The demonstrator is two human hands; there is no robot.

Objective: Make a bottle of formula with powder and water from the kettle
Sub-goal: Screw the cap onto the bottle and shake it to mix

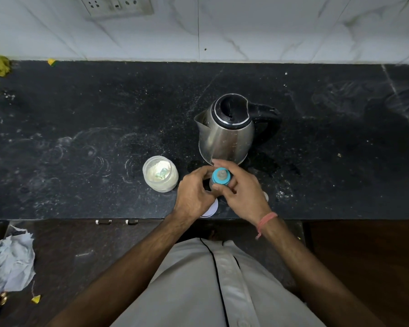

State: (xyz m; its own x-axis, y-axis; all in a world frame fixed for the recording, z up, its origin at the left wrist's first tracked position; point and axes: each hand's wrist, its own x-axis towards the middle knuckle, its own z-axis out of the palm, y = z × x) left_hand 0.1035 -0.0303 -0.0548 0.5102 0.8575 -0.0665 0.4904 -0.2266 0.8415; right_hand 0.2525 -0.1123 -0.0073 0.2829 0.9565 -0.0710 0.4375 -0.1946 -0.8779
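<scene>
Fingers (204, 172) of the left hand (194, 193) wrap the side of the baby bottle (219, 185), gripping its body from the left. Fingers of the right hand (242, 191) close around the bottle from the right, just beneath the blue collar (216, 179). Both hands grasp the same bottle, which stands upright at the near edge of the black tabletop (80, 138). The collar carries a clear nipple (221, 173) pointing straight up. Most of the bottle body is hidden by the hands; its contents cannot be determined.

An open powder jar (160, 173) stands just left of the left hand, apart from it. White powder fills the jar, and a pale scoop (161, 173) lies on the powder. A steel kettle (226, 131) with a black lid stands directly behind the bottle, spout to the left, handle to the right. A white round lid (211, 210) lies flat on the tabletop, partly under the left wrist. A red thread band (266, 220) circles the right wrist. White ring marks and powder specks cover the tabletop surface. A crumpled cloth (10, 263) lies on the floor at lower left.
</scene>
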